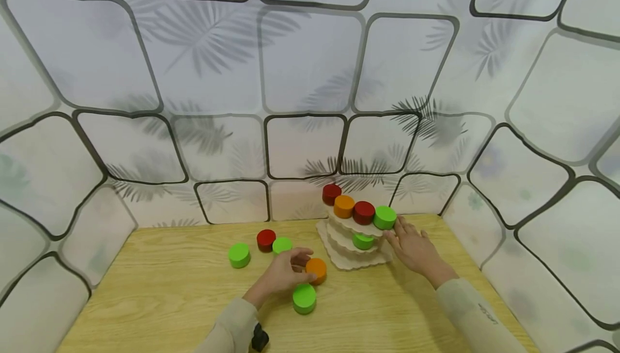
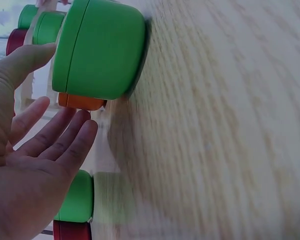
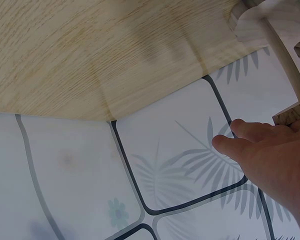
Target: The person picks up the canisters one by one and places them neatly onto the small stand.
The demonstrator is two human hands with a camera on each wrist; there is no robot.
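My left hand (image 1: 287,273) reaches over the table beside an orange round container (image 1: 316,270). In the left wrist view its thumb and fingers are spread, and the orange container (image 2: 81,101) shows past the fingertips. A green round container (image 1: 304,298) stands just in front of that hand. At the right, my right hand (image 1: 414,248) rests with extended fingers against the side of a tiered wooden stand (image 1: 351,260). The stand's upper tier bears a row of red, orange and green containers, the green one (image 1: 385,217) nearest that hand. Another green container (image 1: 363,241) sits on a lower tier.
Left of the stand, a red container (image 1: 266,240) and two green containers (image 1: 239,255) stand on the wooden table (image 1: 160,288), one partly behind the left hand. A patterned cloth wall (image 1: 310,148) encloses the table's back and sides. Something small and black (image 1: 260,338) is by the left wrist.
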